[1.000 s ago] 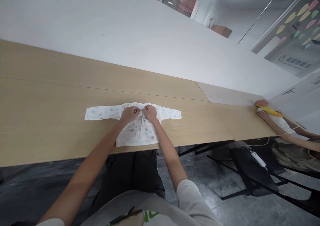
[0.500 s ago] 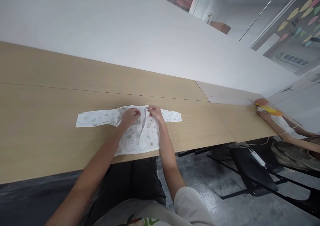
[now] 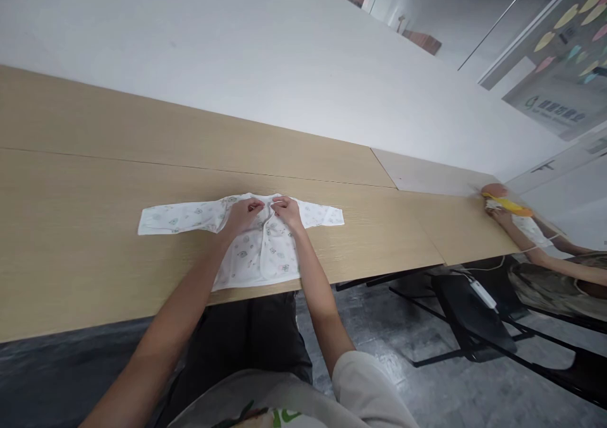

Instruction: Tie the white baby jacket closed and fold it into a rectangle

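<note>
Shirt [image 3: 243,260] flap [image 3: 279,251], earlier raised, now flatter, probably nearer closed. Left hand [image 3: 243,214] at 11 o'clock, right hand [image 3: 287,212] at 1; fingers [image 3: 257,205] narrow, grip on cloth unclear.

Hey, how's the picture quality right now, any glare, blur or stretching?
In the head view, pale glare on the floor; in the head view, sign lettering too blurred to read; also in the head view, wide-lens stretching, the table slanting; same head view, shirt print visible, fingertip detail unclear.
</note>
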The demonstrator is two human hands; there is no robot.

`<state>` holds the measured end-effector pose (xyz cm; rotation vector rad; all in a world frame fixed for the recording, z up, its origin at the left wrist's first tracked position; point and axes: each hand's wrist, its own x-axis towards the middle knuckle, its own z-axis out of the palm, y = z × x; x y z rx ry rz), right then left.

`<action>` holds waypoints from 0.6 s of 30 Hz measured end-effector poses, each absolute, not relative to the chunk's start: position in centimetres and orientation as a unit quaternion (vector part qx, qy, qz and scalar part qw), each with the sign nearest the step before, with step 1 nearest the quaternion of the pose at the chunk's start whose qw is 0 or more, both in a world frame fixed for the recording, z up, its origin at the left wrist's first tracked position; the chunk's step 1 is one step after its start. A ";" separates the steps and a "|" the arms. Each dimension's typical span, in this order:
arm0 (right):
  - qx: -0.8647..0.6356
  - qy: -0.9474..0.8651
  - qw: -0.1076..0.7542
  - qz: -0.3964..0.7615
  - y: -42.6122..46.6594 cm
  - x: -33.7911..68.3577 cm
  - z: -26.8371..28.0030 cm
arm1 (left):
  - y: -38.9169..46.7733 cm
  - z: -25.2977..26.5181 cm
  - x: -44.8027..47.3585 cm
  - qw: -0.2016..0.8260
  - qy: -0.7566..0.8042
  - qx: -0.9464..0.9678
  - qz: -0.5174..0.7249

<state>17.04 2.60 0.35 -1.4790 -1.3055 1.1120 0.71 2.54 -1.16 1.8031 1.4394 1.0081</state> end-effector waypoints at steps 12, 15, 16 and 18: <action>-0.578 -0.583 0.410 0.397 2.2 16.3 0.3 | 2.7 -1.5 0.9 0.310 0.540 0.687 0.374; -0.578 -0.617 0.392 0.362 1.8 16.2 0.7 | 2.6 -1.5 0.9 0.311 0.541 0.683 0.379; -0.579 -0.631 0.384 0.346 1.7 16.2 0.8 | 2.6 -1.4 0.9 0.309 0.543 0.682 0.380; -0.580 -0.655 0.370 0.313 1.6 16.2 0.9 | 2.6 -1.4 0.9 0.305 0.543 0.682 0.383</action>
